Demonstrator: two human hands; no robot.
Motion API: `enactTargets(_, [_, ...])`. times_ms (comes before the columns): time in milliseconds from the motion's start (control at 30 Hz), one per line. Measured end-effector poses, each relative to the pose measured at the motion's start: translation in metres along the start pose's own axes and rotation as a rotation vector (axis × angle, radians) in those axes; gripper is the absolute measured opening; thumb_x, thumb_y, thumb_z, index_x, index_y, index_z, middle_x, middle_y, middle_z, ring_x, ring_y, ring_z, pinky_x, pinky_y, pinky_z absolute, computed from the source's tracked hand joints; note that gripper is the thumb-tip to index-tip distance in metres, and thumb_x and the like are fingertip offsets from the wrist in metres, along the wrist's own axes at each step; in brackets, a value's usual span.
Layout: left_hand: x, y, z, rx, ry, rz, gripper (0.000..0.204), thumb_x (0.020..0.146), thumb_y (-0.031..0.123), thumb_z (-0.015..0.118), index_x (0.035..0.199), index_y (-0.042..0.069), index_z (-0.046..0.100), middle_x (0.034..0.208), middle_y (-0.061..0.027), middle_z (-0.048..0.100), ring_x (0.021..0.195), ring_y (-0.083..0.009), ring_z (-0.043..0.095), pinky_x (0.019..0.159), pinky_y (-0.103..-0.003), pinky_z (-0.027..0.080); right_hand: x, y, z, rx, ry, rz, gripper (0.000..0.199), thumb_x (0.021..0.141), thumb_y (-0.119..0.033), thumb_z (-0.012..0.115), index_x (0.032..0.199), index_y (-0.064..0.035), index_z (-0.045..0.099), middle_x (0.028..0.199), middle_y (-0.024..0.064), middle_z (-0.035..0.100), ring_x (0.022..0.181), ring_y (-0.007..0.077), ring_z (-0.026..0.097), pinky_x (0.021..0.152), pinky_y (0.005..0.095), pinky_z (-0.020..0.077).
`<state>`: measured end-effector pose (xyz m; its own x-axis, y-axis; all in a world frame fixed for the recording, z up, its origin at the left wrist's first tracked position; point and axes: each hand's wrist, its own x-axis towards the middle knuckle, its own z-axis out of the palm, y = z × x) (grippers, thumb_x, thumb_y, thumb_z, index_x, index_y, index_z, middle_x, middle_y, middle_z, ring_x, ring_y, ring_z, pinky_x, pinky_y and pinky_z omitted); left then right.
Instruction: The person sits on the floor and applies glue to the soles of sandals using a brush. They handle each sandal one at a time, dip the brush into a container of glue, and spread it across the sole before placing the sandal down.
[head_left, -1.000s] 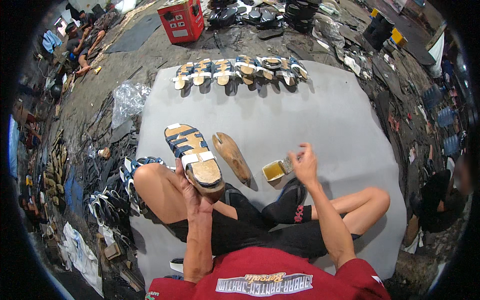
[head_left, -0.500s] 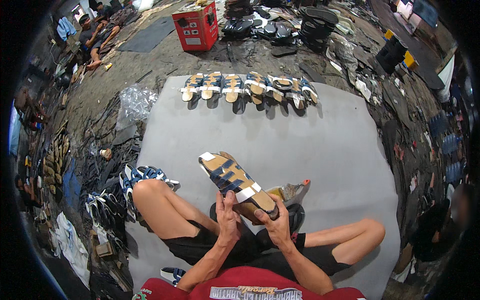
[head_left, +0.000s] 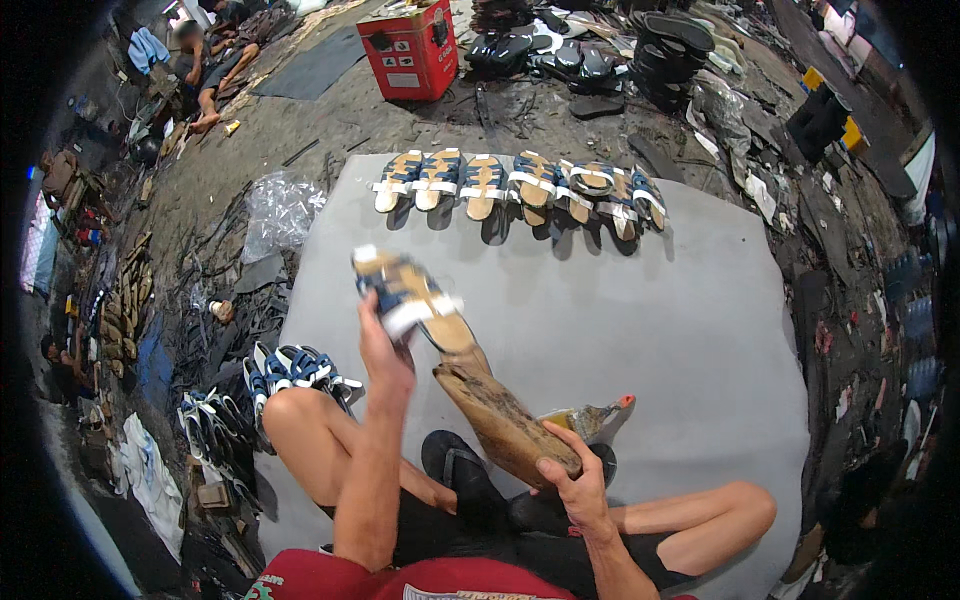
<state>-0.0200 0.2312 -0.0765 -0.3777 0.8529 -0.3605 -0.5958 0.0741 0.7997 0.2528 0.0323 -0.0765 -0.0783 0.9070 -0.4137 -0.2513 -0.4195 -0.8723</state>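
Observation:
My left hand (head_left: 386,350) is closed round a sandal (head_left: 408,288) with blue straps, white bands and a tan insole, raised over the grey mat (head_left: 640,310); motion smears it. Between my knees, my right hand (head_left: 580,485) grips the near end of a brown, worn wooden shoe last (head_left: 505,420). The last slants up toward the sandal's heel end; whether they touch I cannot tell. Beyond the right hand lies a yellowish tool (head_left: 588,420) with an orange-red tip, partly hidden.
Several similar sandals (head_left: 483,185) stand along the mat's far edge. More blue and white sandals (head_left: 300,370) are heaped beside my left knee. Farther off are a red box (head_left: 408,55), stacks of dark soles (head_left: 668,55) and a clear plastic bag (head_left: 280,215). Scraps litter both sides.
The sandal has come away from the last. My left hand has carried it up and to the left, while my right hand keeps the last, now bared, slightly lower and to the right.

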Motion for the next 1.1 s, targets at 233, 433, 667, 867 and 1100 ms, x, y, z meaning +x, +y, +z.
enactTargets(233, [0.285, -0.006, 0.049, 0.453, -0.221, -0.099, 0.039, 0.103, 0.034, 0.049, 0.131, 0.008, 0.06, 0.118, -0.0086, 0.07, 0.102, -0.0227, 0.069, 0.086, -0.041, 0.054, 0.01, -0.005, 0.008, -0.261, 0.148, -0.075, 0.07, 0.09, -0.023, 0.084, 0.148, 0.0002, 0.053, 0.111, 0.0114, 0.072, 0.084, 0.0149, 0.069, 0.077, 0.0296, 0.057])
enactTargets(433, [0.374, -0.076, 0.115, 0.75, -0.095, -0.125, 0.029, 0.096, 0.029, 0.061, 0.115, 0.007, 0.065, 0.099, -0.0073, 0.069, 0.086, -0.0204, 0.065, 0.071, -0.043, 0.049, 0.013, -0.027, 0.015, -0.372, 0.233, -0.047, 0.07, 0.087, -0.03, 0.083, 0.14, 0.006, 0.055, 0.119, 0.0158, 0.071, 0.108, 0.0229, 0.068, 0.095, 0.0362, 0.0547])
enactTargets(667, [0.409, -0.119, 0.135, 0.845, -0.093, -0.174, 0.021, 0.094, 0.026, 0.061, 0.1, 0.006, 0.065, 0.086, -0.0072, 0.062, 0.067, -0.0199, 0.057, 0.056, -0.039, 0.041, 0.006, -0.027, 0.018, -0.144, 0.261, -0.023, 0.064, 0.089, -0.028, 0.083, 0.142, 0.0001, 0.058, 0.127, 0.0156, 0.069, 0.118, 0.024, 0.065, 0.103, 0.038, 0.051])
enactTargets(867, [0.417, -0.064, 0.084, 0.944, -0.127, -0.059, 0.029, 0.093, 0.023, 0.056, 0.1, -0.001, 0.071, 0.091, -0.0188, 0.073, 0.075, -0.0317, 0.071, 0.062, -0.048, 0.057, -0.009, -0.021, 0.009, -0.134, 0.231, 0.037, 0.074, 0.089, -0.035, 0.082, 0.143, 0.0053, 0.052, 0.117, 0.0158, 0.07, 0.094, 0.0228, 0.07, 0.08, 0.0362, 0.0585])
enactTargets(1100, [0.29, 0.067, 0.071, 1.216, -0.477, 0.409, 0.044, 0.1, 0.036, 0.065, 0.119, -0.002, 0.074, 0.102, -0.0125, 0.078, 0.092, -0.0224, 0.071, 0.08, -0.036, 0.057, -0.012, -0.036, -0.017, 0.477, 0.446, -0.101, 0.063, 0.1, -0.052, 0.066, 0.139, -0.0035, 0.055, 0.114, 0.0168, 0.07, 0.082, 0.0288, 0.071, 0.062, 0.0366, 0.0576])
